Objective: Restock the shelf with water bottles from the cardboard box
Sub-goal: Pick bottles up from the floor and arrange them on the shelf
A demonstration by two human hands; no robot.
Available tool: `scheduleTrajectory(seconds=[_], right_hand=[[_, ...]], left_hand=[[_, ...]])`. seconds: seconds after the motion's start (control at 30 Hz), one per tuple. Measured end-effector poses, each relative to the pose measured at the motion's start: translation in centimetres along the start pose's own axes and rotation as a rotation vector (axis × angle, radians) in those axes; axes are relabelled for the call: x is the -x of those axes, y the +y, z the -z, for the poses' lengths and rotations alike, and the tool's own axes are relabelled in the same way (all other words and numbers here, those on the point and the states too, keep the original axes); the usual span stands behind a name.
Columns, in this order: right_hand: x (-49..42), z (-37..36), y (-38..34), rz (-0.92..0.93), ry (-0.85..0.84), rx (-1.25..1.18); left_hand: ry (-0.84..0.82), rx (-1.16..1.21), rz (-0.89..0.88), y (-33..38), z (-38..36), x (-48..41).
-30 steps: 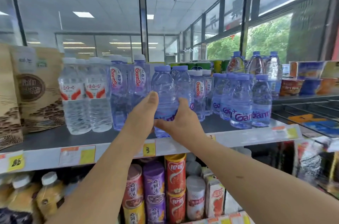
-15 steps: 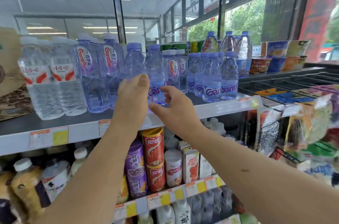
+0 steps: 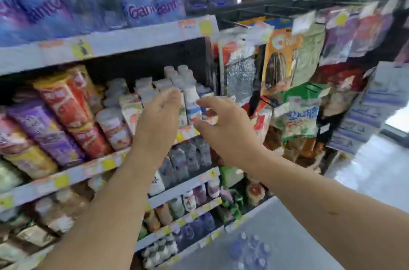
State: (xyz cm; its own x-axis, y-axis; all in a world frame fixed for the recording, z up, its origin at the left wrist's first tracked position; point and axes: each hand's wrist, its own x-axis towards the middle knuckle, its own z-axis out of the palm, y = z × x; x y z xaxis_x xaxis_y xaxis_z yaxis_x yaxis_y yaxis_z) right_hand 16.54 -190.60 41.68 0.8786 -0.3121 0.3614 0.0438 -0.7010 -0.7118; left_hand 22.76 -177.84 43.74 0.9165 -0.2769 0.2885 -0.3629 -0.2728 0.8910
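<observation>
Shop aisle, blurred: clear plastic water bottles [image 3: 143, 0] on white shelf [image 3: 132, 40]; below, left hand [image 3: 158, 115], right hand [image 3: 228, 130] empty, fingers loosely curled, before red snack canisters [image 3: 64, 101].

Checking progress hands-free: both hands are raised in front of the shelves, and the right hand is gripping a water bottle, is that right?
Not quite. In the head view the right hand holds nothing; its fingers are loosely curled. It and the left hand are both raised in front of the shelves.
</observation>
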Motion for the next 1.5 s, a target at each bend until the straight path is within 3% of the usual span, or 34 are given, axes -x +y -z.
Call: scheduleTrajectory(seconds=[0.23, 0.47, 0.73, 1.03, 1.3, 1.5], right_hand=[[9.3, 0.9, 16.3, -0.299, -0.091, 0.049], [15.7, -3.5, 28.5, -0.543, -0.079, 0.099], [25.8, -18.9, 48.0, -0.807, -0.126, 0.173], [35.2, -35.2, 66.3, -0.847, -0.265, 0.255], [36.2, -38.6, 70.7, -0.729, -0.179, 0.341], [34.1, -33.1, 64.3, -0.684, -0.101, 0.345]], left_hand=[[-0.32, 0.074, 0.266, -9.0, -16.3, 6.9], [-0.484, 0.003, 0.378, -19.8, -24.9, 11.7], [-0.598, -0.06, 0.5, -40.1, -32.6, 17.3], [-0.6, -0.032, 0.625, -60.8, -40.7, 24.4], [-0.585, 0.039, 0.653, -65.9, -43.6, 26.0], [-0.599, 0.07, 0.652, -61.7, -41.0, 24.5]])
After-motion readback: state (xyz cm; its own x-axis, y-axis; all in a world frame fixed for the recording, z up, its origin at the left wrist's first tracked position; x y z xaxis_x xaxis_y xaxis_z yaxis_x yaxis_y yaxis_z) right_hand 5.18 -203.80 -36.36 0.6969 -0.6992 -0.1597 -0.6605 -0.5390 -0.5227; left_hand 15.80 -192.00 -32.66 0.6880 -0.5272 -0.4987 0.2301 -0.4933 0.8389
